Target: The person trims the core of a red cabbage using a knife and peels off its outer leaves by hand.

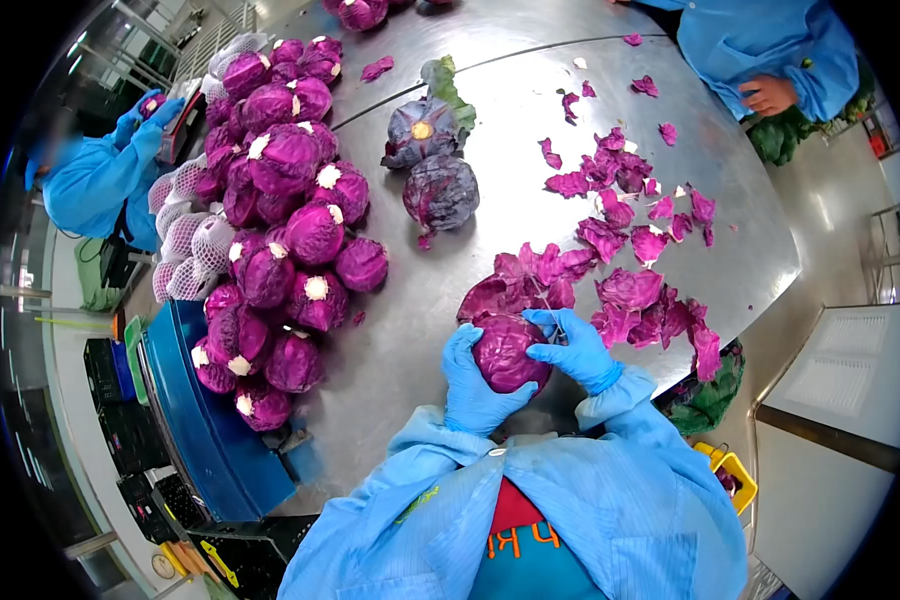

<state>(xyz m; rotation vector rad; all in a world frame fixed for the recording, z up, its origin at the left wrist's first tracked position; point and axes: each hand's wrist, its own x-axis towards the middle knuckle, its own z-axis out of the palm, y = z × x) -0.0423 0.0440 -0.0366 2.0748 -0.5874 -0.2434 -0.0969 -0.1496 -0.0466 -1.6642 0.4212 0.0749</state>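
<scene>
In front of my chest, my left hand (470, 385) in a blue glove cups a red cabbage (510, 352) from the left and below. My right hand (578, 350), also gloved, is closed at the cabbage's upper right side. A thin, shiny blade, apparently of a small knife (542, 294), sticks up from its fingers; the handle is hidden. Loose purple outer leaves (510, 285) lie against the far side of the cabbage. Farther off stand two untrimmed, darker cabbages (440, 192), one showing its cut stem.
A heap of red cabbages (288, 160) with pale cut stems covers the table's left side, beside several net-wrapped ones (198, 240). Torn leaves (610, 165) scatter over the steel table (390, 340) at right. Co-workers in blue (95, 185) stand far left and at upper right. A blue bin (205, 410) adjoins the left edge.
</scene>
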